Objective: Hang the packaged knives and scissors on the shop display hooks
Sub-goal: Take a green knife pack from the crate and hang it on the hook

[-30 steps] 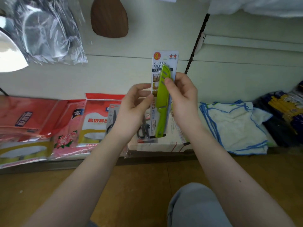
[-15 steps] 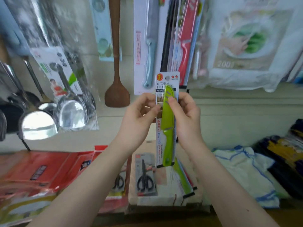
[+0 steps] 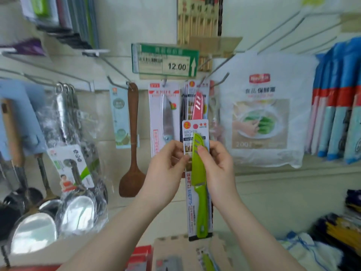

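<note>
Raised, knife pack pinched between left hand, right hand

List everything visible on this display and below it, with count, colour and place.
green knife pack: one, green on white card, held centre, not yet hung
red knife pack: one in front, red, on the hook behind it
grey knife pack: one, white card, hook to its left
wooden spatula: one, brown, hanging left of centre
price tag: one, green, reads 12.00, top centre
steel ladles: several, silver, bagged, lower left
food wrap bag: one, white, right
cloths: white with blue trim, bottom right
hands: left, right, both pinching the card
</note>
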{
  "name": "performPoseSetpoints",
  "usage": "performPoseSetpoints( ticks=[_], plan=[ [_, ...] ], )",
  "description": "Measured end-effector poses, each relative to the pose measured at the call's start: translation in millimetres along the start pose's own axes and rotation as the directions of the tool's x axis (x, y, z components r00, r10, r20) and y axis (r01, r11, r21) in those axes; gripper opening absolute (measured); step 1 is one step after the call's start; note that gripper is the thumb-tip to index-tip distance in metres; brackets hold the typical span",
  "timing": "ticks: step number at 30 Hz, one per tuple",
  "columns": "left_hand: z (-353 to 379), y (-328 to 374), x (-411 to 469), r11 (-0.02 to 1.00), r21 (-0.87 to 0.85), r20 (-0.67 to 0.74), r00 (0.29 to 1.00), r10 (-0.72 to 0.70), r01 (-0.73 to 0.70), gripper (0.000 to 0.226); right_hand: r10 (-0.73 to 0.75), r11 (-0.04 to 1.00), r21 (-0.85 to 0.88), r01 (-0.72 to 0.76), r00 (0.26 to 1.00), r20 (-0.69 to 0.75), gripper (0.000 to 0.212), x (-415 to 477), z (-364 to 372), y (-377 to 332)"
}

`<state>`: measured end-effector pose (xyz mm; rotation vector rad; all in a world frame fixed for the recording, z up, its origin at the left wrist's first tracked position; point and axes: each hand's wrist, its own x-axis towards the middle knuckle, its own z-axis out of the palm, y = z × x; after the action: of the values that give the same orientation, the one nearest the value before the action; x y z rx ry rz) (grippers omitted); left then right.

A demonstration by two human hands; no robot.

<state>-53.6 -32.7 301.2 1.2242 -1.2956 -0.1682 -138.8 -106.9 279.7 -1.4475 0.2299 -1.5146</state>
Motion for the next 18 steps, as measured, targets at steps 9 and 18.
performPoseSetpoints(
  ticks=[9,18],
  plan=[
    [-2,40,46,0.985,0.152,-0.016,0.996,0.09,-0.086,0.028,-0.072,0.992,-0.105,0.066,0.996,-0.059,0.01,45,8,-40],
    [0,57,74,0.979,0.193,-0.024,0.998,0.064,-0.059,0.02,-0.026,0.987,-0.163,0.008,0.994,-0.104,0.01,75,11,-55]
  ],
)
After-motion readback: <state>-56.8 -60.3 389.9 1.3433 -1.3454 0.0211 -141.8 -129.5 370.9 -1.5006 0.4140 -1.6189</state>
